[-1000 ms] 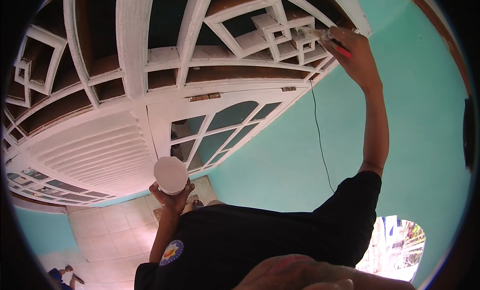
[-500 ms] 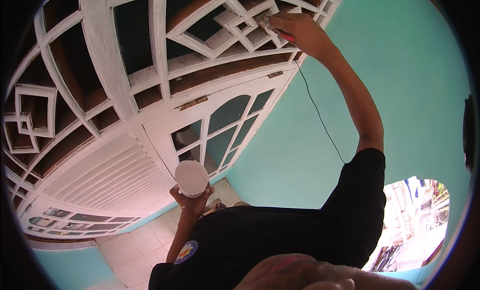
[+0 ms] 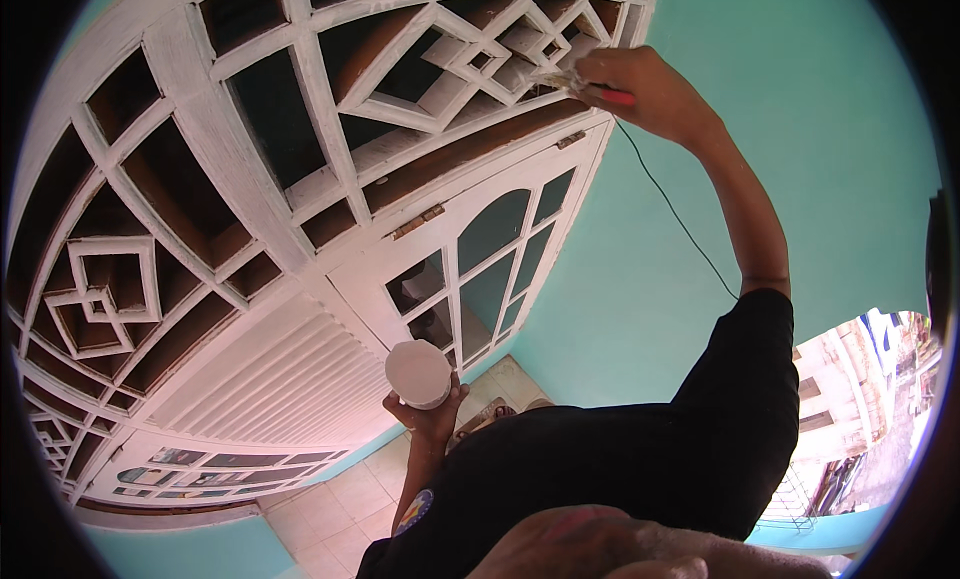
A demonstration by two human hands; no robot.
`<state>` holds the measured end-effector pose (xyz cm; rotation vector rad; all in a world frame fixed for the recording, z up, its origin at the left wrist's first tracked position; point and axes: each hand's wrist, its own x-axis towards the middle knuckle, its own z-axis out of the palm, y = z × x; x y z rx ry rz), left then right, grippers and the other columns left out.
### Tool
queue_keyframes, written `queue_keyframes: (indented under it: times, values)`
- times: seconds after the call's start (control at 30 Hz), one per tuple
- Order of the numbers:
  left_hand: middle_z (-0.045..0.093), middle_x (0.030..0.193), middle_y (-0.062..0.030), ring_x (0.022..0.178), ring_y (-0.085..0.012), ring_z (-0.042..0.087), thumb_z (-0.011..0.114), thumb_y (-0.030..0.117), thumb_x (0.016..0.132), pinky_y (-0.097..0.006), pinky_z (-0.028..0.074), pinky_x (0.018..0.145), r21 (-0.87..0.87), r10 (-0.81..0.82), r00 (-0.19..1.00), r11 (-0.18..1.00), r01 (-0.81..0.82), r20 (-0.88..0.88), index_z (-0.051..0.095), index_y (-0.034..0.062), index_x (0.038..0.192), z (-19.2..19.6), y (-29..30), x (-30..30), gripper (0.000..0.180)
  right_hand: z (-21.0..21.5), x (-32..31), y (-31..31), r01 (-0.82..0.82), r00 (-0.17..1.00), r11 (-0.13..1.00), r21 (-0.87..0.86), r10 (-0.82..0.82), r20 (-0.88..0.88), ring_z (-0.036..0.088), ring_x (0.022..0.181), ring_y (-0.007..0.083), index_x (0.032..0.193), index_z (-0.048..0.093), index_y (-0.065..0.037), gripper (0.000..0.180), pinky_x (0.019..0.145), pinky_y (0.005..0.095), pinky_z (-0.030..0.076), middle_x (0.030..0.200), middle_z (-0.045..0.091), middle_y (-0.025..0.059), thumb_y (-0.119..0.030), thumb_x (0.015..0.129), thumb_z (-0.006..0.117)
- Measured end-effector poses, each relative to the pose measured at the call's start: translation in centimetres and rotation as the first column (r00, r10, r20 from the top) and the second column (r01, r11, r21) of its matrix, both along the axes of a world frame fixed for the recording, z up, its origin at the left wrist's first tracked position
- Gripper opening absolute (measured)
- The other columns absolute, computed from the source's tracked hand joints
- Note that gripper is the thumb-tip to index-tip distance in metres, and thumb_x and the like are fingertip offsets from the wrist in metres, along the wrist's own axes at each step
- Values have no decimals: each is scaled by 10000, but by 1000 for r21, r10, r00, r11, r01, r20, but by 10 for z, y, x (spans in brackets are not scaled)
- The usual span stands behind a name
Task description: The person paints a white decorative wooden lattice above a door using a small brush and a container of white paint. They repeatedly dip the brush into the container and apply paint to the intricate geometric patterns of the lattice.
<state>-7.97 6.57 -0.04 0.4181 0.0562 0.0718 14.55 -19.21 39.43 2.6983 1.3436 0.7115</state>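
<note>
Up at the right end of the white wooden lattice [image 3: 410, 109], my right hand [image 3: 650, 89] is closed around a paintbrush [image 3: 617, 97] with a red handle. Its paint-smeared bristles point left and lie at the lower bars beside the small nested diamond shapes; whether they touch the wood I cannot tell. Lower down, my left hand [image 3: 427, 417] grips a round tub [image 3: 418, 374] from below and around its side. White paint or a similar pale liquid shows in the tub's wide mouth.
Below the lattice is a white door [image 3: 460, 249] with glass panes and rusty hinges. A turquoise wall [image 3: 640, 269] rises at the right, with a thin dark cable [image 3: 665, 194] hanging along it. Pale floor tiles [image 3: 365, 489] lie beneath. An opening [image 3: 850, 389] at the right shows bright outdoors.
My right hand and the paintbrush have drawn back right and slightly down along the lattice. The view has shifted, so the lattice, door and tub sit differently in the picture.
</note>
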Motion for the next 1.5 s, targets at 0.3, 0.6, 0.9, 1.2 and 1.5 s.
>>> queue_keyframes:
  times: [0.3, 0.6, 0.9, 1.2, 1.5]
  values:
    - [579, 1046, -140, 802, -265, 557, 568, 267, 824, -393, 433, 697, 16, -13, 999, 1000, 14, -41, 486, 130, 1241, -10, 2, -2, 447, -48, 13, -16, -27, 994, 980, 199, 4, 111, 648, 792, 322, 993, 597, -32, 152, 679, 389, 533, 1025, 650, 103, -99, 881, 675]
    - [563, 1047, -155, 863, -278, 543, 462, 549, 834, -412, 441, 674, 226, 17, 996, 974, 2, -86, 496, 126, 1232, 2, 4, -4, 582, -64, 30, -25, -178, 984, 852, 492, 156, 87, 635, 714, 285, 929, 631, -30, 135, 655, 355, 520, 879, 652, 109, -98, 867, 729]
    - [540, 1042, -181, 792, -280, 527, 522, 590, 757, -414, 427, 689, -135, -82, 997, 988, 82, 2, 522, 82, 1225, 20, -2, -2, 691, -91, 43, -21, -254, 964, 661, 706, 113, 240, 633, 633, 163, 939, 622, 1, 196, 578, 287, 516, 813, 670, 87, -99, 858, 769]
    - [587, 1059, -162, 788, -273, 570, 545, 762, 705, -413, 447, 719, 72, -56, 979, 995, 71, -195, 553, 164, 1254, 4, -28, 9, 812, -230, -98, 3, 531, 688, -9, 848, 588, -425, 667, 616, 151, 844, 535, 14, 237, 523, 268, 531, 756, 663, 114, -49, 862, 762]
    - [534, 1142, -98, 910, -313, 529, 328, 715, 836, -434, 400, 691, -281, -326, 928, 921, 269, -181, 480, 154, 1321, -4, -78, 23, 757, -243, -138, -18, 482, 551, 414, 772, 542, -635, 690, 673, 160, 784, 659, -3, 232, 580, 323, 542, 758, 684, 70, -161, 804, 828]
